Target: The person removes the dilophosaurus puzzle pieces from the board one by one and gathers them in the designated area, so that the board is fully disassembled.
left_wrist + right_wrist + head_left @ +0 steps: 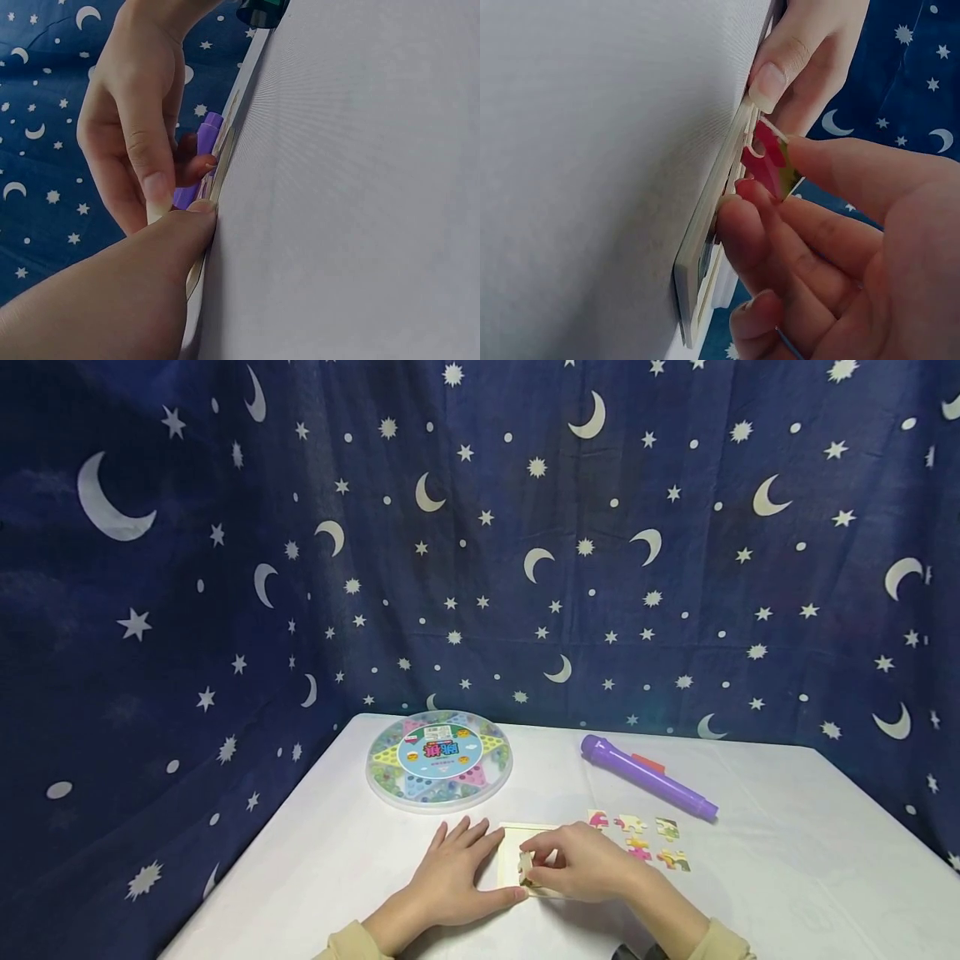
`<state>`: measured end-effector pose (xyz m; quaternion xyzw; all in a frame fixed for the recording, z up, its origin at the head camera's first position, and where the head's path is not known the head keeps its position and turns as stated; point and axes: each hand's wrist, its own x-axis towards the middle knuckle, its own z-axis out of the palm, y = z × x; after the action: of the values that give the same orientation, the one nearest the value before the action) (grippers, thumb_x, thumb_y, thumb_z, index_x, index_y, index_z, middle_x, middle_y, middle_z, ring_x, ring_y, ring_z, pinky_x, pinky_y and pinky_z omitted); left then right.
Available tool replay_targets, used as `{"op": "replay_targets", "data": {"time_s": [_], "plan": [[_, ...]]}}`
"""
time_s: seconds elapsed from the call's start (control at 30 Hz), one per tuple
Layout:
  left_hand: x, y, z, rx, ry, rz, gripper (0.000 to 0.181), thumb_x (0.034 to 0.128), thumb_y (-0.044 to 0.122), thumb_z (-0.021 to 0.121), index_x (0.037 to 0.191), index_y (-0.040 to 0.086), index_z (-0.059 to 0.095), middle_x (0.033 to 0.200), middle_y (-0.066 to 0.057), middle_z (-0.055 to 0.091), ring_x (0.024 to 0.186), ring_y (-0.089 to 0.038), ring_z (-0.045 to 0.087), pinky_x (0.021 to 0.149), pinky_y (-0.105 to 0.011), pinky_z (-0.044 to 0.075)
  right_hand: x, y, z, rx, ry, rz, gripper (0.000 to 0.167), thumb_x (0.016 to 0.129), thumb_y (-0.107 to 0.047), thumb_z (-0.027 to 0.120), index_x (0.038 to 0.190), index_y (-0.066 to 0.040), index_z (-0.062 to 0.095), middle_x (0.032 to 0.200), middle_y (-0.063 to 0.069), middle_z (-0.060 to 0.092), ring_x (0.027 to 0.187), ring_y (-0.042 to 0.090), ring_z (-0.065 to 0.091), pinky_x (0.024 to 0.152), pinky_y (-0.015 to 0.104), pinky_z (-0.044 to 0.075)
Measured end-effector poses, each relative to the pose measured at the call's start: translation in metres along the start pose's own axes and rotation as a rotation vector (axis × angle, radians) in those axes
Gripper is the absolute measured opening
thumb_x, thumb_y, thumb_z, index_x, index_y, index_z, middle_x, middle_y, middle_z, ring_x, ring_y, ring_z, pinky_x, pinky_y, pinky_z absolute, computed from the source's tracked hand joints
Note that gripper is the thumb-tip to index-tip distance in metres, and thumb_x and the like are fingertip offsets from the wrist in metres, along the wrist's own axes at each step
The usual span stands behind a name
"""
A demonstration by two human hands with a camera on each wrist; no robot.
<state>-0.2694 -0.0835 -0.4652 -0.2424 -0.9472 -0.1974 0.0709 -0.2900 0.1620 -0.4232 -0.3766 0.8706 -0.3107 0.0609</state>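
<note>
A jigsaw piece (526, 865) is pinched between the thumb and fingers of my right hand (588, 862), tilted up over a pale puzzle tray (507, 858). The right wrist view shows that piece (769, 161) in pink and green, close above the tray's edge (697, 259). My left hand (453, 877) lies with fingers spread on the table at the tray's left side, its thumb touching the near left corner. Much of the tray's inside is hidden behind the right hand. Several loose jigsaw pieces (632, 823) lie to the right of the tray.
Behind the tray, on the left, sits a round clear-lidded board game case (439, 750). A purple microphone-shaped toy (651, 779) lies at the back right, with a red item (648, 763) beside it. A dark object (637, 952) shows at the bottom edge. A starry curtain hangs behind the white table.
</note>
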Motion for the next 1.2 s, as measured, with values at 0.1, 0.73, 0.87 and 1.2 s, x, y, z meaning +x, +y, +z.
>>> {"op": "replay_targets", "data": {"time_s": [0.1,0.73,0.87,1.2], "plan": [[0.000,0.000,0.000,0.001,0.001,-0.002,0.092,0.0836,0.083,0.056,0.149,0.019,0.056,0.151,-0.013,0.052,0.145,-0.040,0.039,0.116,-0.066,0.020,0.000,0.000,-0.001,0.021,0.005,0.031,0.032,0.093,-0.028,0.075,0.118,-0.008,0.075,0.088,-0.016,0.071,0.073,0.002,0.066,0.069,0.026,0.055],[0.001,0.001,0.000,-0.008,-0.018,-0.017,0.092,0.0833,0.082,0.056,0.149,0.019,0.055,0.152,-0.012,0.051,0.145,-0.039,0.038,0.117,-0.066,0.019,-0.012,0.020,-0.037,0.087,0.231,0.182,0.022,0.081,-0.022,0.082,0.100,-0.020,0.071,0.101,-0.005,0.074,0.087,0.014,0.068,0.075,0.033,0.054],[0.001,0.001,0.001,-0.010,-0.013,-0.015,0.091,0.0832,0.082,0.057,0.149,0.019,0.055,0.152,-0.013,0.051,0.145,-0.040,0.038,0.117,-0.066,0.020,-0.015,0.023,-0.042,0.132,0.205,0.142,0.023,0.080,-0.016,0.079,0.102,-0.016,0.072,0.096,-0.004,0.074,0.081,0.015,0.068,0.069,0.029,0.054],[0.001,0.000,0.001,-0.015,-0.008,-0.014,0.091,0.0832,0.082,0.057,0.149,0.019,0.056,0.152,-0.012,0.052,0.145,-0.040,0.038,0.117,-0.066,0.019,-0.021,0.026,-0.047,0.266,0.048,0.149,0.027,0.078,-0.006,0.074,0.105,-0.007,0.067,0.095,0.005,0.075,0.085,0.020,0.067,0.070,0.028,0.052]]}}
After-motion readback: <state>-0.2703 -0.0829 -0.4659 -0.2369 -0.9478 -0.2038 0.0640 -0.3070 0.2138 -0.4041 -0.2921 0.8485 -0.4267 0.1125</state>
